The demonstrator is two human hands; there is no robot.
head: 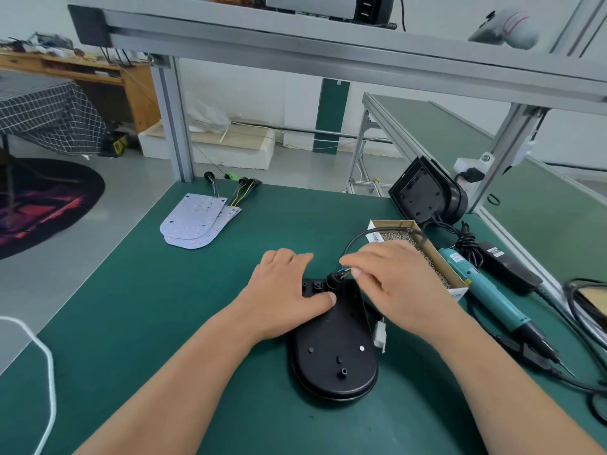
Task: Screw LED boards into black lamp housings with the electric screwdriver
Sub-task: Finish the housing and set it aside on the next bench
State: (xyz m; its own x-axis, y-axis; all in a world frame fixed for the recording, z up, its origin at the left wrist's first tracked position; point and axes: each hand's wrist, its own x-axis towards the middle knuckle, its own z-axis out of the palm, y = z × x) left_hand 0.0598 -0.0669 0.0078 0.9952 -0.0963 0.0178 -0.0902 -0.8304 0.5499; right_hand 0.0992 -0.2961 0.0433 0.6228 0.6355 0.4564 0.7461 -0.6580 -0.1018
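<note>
A black lamp housing (333, 359) lies flat on the green mat in front of me, its inside facing up. My left hand (289, 290) rests on the housing's far left end, thumb pressed on its rim. My right hand (394, 277) pinches the coloured wires at the black cable grommet (335, 280) on the housing's far end. A black cable (361, 234) loops up from there, and a white connector (380, 334) hangs at the housing's right side. Several white LED boards (193, 221) with wires lie stacked at the far left. The teal electric screwdriver (486, 290) lies to the right.
A cardboard box of screws (437, 261) sits just behind my right hand. More black housings (427, 192) stand upright at the back right, beside a black power adapter (509, 267) and cables. Aluminium frame posts (172, 119) rise at the back. A white cord (42, 362) hangs at the left edge.
</note>
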